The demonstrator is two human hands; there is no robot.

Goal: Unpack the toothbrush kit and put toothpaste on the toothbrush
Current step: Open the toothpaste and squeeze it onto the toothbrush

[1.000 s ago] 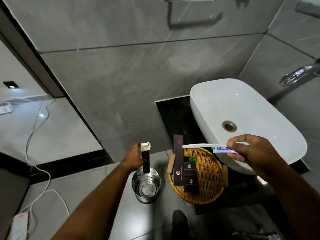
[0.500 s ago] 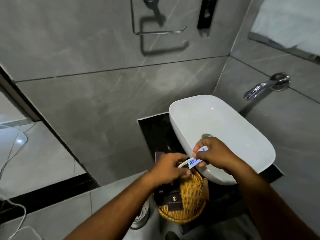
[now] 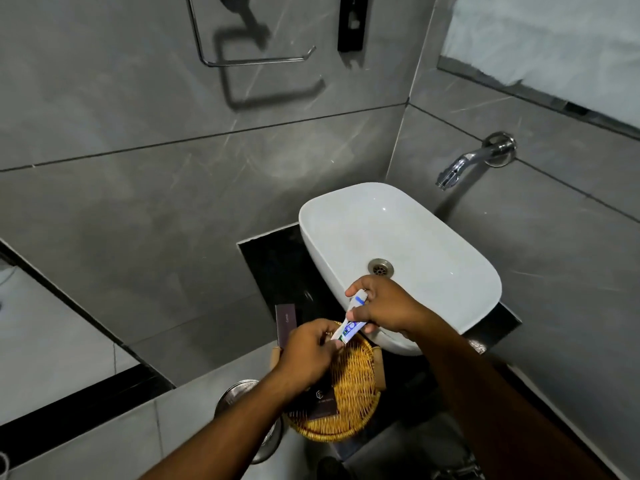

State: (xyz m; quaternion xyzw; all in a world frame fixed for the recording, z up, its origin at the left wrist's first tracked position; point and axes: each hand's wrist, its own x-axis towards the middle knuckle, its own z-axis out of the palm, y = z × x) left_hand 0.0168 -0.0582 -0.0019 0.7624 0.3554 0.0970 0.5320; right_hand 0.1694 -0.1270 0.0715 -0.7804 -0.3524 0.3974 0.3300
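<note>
Grey tiled walls [image 3: 145, 209] close in a small bathroom corner, seen from above, and both forearms reach up from the bottom edge over the dark counter [image 3: 277, 268]. Nearest, a steel bin [image 3: 242, 400] sits low beside the left forearm, and a woven basket [image 3: 353, 386] holds a dark box [image 3: 320, 403] under the left wrist, with a taller dark box [image 3: 286, 322] standing at its far rim.

Above the basket, the left hand [image 3: 306, 355] curls its fingers shut at the lower end of the toothpaste tube [image 3: 349, 329]; whether it pinches the cap or the toothbrush there cannot be told, and no toothbrush is plainly visible. The tube's long axis runs diagonally, from the left hand up and away to the right hand [image 3: 384, 306], whose thumb and fingers are clamped around its upper part. So the two grips sit at opposite ends, nearly touching, the left nearer the low end where the opening probably is.

The likely step is uncapping, calling for a twist from the left hand.

Beyond them lie the white basin [image 3: 408, 237] and the wall tap [image 3: 460, 168].
</note>
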